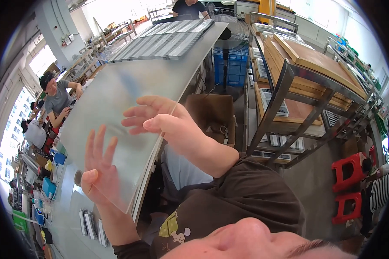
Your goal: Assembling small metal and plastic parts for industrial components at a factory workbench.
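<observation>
A large translucent plastic sheet (116, 95) is held tilted above the long worktable. My left hand (101, 172) grips its near left edge, the thumb in front and the spread fingers showing hazily through it. With my right hand (160, 118) I pinch the sheet's right edge, thumb on top and fingers behind, also seen through the film. Beyond the sheet, rows of grey and white slatted strips (164, 41) lie side by side on the table. Several similar strips (88, 223) lie near my left forearm, and a roll of tape (78, 177) sits beside my left hand.
At right stands a metal rack (281, 86) loaded with wooden trays (320, 64). A fan (224, 32), a blue crate (231, 64) and a cardboard box (209, 114) stand along the table's right side. Red stools (348, 172) are at far right. Co-workers (58, 97) sit at left; another person (189, 8) stands far ahead.
</observation>
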A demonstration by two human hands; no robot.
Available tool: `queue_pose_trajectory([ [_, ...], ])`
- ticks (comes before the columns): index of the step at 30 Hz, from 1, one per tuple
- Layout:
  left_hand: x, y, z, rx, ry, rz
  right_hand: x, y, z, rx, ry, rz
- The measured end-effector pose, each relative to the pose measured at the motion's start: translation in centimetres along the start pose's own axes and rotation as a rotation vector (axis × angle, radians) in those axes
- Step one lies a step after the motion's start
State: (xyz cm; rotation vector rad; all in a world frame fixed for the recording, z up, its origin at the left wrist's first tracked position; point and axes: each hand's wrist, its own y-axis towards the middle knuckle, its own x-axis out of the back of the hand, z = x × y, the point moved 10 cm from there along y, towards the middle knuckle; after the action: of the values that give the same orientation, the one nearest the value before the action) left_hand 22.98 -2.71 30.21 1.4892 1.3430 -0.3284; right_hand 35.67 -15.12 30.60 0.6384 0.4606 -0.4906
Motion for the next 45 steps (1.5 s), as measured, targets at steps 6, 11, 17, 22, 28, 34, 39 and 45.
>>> queue_pose_trajectory([
  [6, 0.0, -1.5, -1.6, -0.031, 0.164, -0.033, -1.0, 0.3, -1.7, -0.032, 0.052, 0.06],
  [11, -0.7, -2.1, -1.9, -0.034, 0.028, 0.02, -1.6, 0.3, -2.0, -0.044, 0.062, 0.067],
  [17, 0.1, -2.5, -2.0, -0.036, 0.02, 0.009, -1.5, 0.3, -3.0, -0.058, 0.055, 0.076],
  [22, 0.3, -2.8, -2.1, -0.037, 0.046, 0.024, -1.6, 0.3, -3.1, -0.059, 0.056, 0.083],
  [28, 0.0, -2.7, -2.0, -0.054, 0.114, -0.01, -1.7, 0.1, -3.2, -0.057, 0.068, 0.086],
  [34, -0.3, -2.8, -1.8, -0.04, 0.091, 0.017, -1.7, 0.0, -3.1, -0.06, 0.064, 0.084],
  [39, 0.5, -3.2, -2.6, -0.137, 0.359, -0.198, -2.0, -0.2, -3.0, -0.064, 0.064, 0.085],
  [45, 0.9, -2.9, -2.0, -0.085, 0.323, -0.136, -1.4, -0.3, -2.7, -0.052, 0.057, 0.072],
])
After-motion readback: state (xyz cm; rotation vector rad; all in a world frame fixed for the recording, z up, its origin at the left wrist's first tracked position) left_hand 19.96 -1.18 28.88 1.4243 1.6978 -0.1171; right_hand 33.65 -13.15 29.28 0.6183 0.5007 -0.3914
